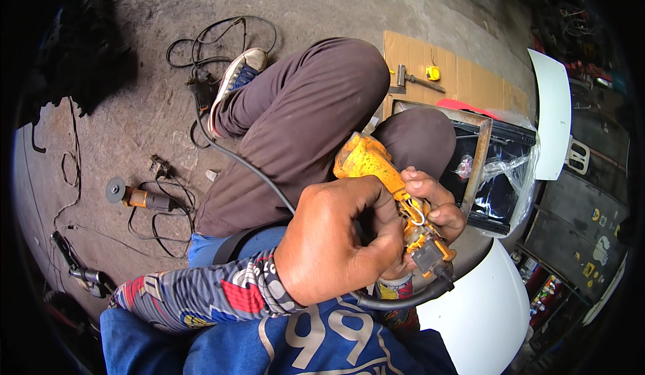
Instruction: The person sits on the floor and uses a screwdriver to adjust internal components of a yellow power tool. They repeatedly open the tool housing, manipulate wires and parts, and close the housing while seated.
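Note:
A worn yellow power tool (366,155) lies slantwise in front of my body, its rear handle opened so that white wires (418,212) and inner parts show. My right hand (435,206) is closed around the handle from the far side, fingers curled over it. My left hand (339,234) reaches across from the left, its thumb and fingers pinched together at the opened part. What the pinch holds is hidden. A thick black power cord (410,301) leaves the tool's end and curves back under my left wrist.
On the concrete floor at left lie an angle grinder (138,198) with tangled cord and a dark handheld tool (80,271). A bulky black machine part (74,49) stands beyond. At right are cardboard (494,96), a hammer (420,81), a yellow tape measure (433,73), a rusty frame (478,163) and white panels (552,116).

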A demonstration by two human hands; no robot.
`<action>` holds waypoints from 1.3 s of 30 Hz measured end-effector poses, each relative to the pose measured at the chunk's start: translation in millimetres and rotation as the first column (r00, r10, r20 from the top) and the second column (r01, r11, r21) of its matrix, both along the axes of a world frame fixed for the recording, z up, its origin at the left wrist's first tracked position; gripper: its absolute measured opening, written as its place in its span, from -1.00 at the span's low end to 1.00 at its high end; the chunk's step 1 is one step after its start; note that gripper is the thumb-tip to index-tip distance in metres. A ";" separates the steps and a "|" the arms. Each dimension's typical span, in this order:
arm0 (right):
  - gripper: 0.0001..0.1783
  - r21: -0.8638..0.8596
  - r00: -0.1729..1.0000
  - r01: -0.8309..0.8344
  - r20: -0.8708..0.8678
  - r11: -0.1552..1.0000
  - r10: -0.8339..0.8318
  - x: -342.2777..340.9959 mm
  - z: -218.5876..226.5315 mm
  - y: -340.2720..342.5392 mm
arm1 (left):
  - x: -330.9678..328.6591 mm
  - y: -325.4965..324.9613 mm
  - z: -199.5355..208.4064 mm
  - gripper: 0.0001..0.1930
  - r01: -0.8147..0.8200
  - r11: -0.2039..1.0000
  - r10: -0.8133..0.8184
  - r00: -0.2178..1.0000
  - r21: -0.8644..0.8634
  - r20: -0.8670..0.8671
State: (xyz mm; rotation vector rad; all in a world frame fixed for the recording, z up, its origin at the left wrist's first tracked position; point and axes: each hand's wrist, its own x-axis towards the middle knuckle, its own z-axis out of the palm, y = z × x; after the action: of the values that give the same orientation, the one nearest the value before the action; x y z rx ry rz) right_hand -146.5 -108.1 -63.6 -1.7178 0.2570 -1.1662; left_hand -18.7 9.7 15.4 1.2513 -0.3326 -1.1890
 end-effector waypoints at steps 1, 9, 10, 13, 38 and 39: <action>-0.19 0.003 1.000 0.003 -0.007 1.000 -0.002 0.6 1.5 0.9 | -0.3 -0.2 -0.9 -0.91 -0.024 1.000 0.024 0.997 0.000 -0.076; -0.22 -0.050 0.996 0.012 -0.088 0.999 -0.016 6.4 15.7 6.8 | -1.1 -0.3 -11.4 -0.91 -0.031 0.996 0.029 0.999 -0.084 -0.023; -0.22 -0.058 0.995 0.015 -0.098 0.998 -0.020 7.0 16.5 7.1 | -0.6 -0.2 -12.2 -0.91 -0.031 0.996 0.032 0.999 -0.087 0.014; -0.24 -0.055 0.995 0.024 -0.098 0.998 -0.029 9.1 16.7 8.3 | 0.1 0.9 -11.9 -0.91 -0.034 0.996 0.032 0.999 -0.078 -0.031; -0.19 -0.048 0.999 -0.051 -0.017 0.998 0.050 -3.4 -3.0 -0.2 | -11.8 4.8 -3.2 -0.88 -0.068 0.997 0.067 0.997 0.038 0.032; -0.19 -0.057 0.997 -0.069 -0.038 0.996 0.067 -4.6 -1.6 -0.9 | -10.8 4.7 -3.3 -0.88 -0.056 0.998 0.054 0.997 0.043 0.053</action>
State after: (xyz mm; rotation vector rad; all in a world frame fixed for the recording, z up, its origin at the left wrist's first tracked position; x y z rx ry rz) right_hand -151.0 -109.0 -65.2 -1.7855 0.1866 -1.1038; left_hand -29.5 14.4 12.1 1.3239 -0.3097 -1.1239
